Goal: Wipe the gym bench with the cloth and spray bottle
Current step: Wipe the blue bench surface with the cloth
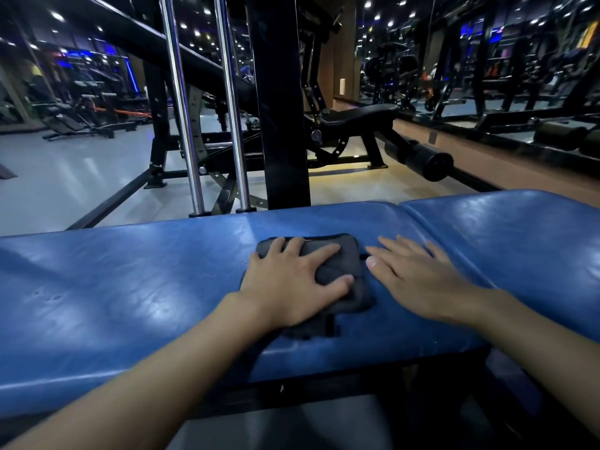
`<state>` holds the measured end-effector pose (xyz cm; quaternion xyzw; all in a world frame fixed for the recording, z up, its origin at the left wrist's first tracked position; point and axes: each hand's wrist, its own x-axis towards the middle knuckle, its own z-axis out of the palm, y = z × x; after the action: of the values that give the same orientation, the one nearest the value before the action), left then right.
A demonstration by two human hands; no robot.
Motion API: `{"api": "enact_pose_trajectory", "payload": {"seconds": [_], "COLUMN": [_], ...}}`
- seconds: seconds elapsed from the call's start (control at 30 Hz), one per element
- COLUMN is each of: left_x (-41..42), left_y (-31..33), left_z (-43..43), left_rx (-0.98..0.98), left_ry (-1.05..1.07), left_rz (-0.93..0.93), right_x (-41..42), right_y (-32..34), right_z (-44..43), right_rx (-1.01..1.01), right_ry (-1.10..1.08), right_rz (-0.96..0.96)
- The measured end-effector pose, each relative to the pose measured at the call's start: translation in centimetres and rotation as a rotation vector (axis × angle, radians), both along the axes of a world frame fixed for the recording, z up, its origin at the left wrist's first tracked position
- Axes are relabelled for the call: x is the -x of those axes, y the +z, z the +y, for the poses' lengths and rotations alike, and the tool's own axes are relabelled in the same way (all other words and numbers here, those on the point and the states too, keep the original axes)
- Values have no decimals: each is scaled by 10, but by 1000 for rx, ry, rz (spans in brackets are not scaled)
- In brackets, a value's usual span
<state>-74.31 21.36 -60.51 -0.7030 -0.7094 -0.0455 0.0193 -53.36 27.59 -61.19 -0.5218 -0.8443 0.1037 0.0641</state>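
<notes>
A blue padded gym bench [130,287] runs across the view from left to right, with a seam between two pads at the right. A folded dark grey cloth [337,258] lies on the bench near its middle. My left hand [292,284] presses flat on the cloth with fingers spread. Just right of the cloth, my right hand [412,274] rests flat on the blue pad, its fingers straight. No spray bottle is in view.
Behind the bench stand a thick black machine post [279,102] and two chrome guide rods [181,102]. A black bench [357,115] and a foam roller pad [425,160] sit further back. Pale floor spreads to the left; mirrors line the right.
</notes>
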Motion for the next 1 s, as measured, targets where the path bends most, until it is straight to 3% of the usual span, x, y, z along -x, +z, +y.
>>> {"api": "enact_pose_trajectory", "payload": {"seconds": [0.27, 0.47, 0.67, 1.0], "left_x": [44, 51, 40, 1], "left_y": [3, 7, 1, -2], "left_z": [131, 163, 112, -49], "left_rx": [31, 65, 34, 3], "left_ry": [95, 139, 79, 10], "left_rz": [-45, -99, -30, 18], "right_x": [2, 3, 2, 2], "right_y": [-8, -8, -7, 1], "right_z": [6, 5, 5, 0], "right_rx": [-60, -75, -49, -21], "right_ry": [5, -9, -10, -28], "right_rz": [-65, -41, -12, -58]}}
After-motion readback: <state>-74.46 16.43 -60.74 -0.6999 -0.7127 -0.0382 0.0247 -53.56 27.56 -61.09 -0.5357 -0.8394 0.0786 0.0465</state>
